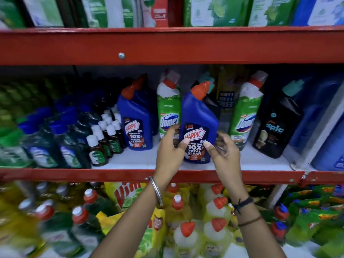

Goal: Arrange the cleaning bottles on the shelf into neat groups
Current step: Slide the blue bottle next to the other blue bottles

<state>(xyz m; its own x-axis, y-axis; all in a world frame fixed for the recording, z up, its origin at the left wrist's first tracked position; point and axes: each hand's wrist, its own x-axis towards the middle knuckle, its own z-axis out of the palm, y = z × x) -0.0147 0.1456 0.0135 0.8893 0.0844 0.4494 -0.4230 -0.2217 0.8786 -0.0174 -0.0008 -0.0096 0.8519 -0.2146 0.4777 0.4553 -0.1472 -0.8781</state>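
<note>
Both hands on front Harpic bottle (199,118) — left hand (170,151) and right hand (226,151) fingers clamped on its sides; Domex bottles (168,107) flank behind, second Harpic (135,118) left.

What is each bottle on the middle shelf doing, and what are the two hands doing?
Front Harpic bottle: upright, capped, thumbs on its label.
Second Harpic bottle: upright, capped, untouched.
Left Domex bottle: upright, capped, behind the left hand.
Right Domex bottle: upright, capped, untouched.
Spic bottle: leaning, capped.
Small white-capped bottles: upright, clustered.
Left hand: thumb on the front Harpic label.
Right hand: thumb on that label, fingers curled.
</note>
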